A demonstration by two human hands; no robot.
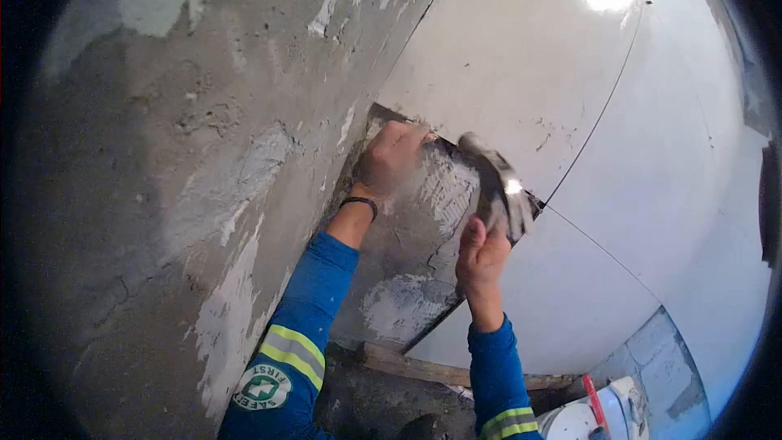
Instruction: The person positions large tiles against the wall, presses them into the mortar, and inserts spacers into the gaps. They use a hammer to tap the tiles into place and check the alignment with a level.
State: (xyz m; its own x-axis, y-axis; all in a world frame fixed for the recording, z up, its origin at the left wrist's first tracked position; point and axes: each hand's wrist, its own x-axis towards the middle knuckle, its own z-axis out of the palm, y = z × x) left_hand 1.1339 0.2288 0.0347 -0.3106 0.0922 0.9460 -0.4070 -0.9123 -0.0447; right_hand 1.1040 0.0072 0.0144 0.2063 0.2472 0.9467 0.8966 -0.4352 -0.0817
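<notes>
My left hand (393,156), smeared by motion, is closed at the edge of the large off-white tile (505,41), beside the rough wall. What its fingers hold, if anything, is hidden. A dark band circles that wrist. My right hand (484,257) grips a dark and shiny metal tool (498,178), too blurred to tell its kind. The tool slants over the dark gap along the tile's lower edge. Below my hands lies a bare patch of floor (407,236) with ridged, pale mortar (450,189) on it.
A rough cement wall (204,155) rises close on the left. More large tiles (652,163) spread to the right. A wooden strip (423,367) crosses below the bare patch. At the lower right is a white container (570,424) with a red-handled object (595,402) by it.
</notes>
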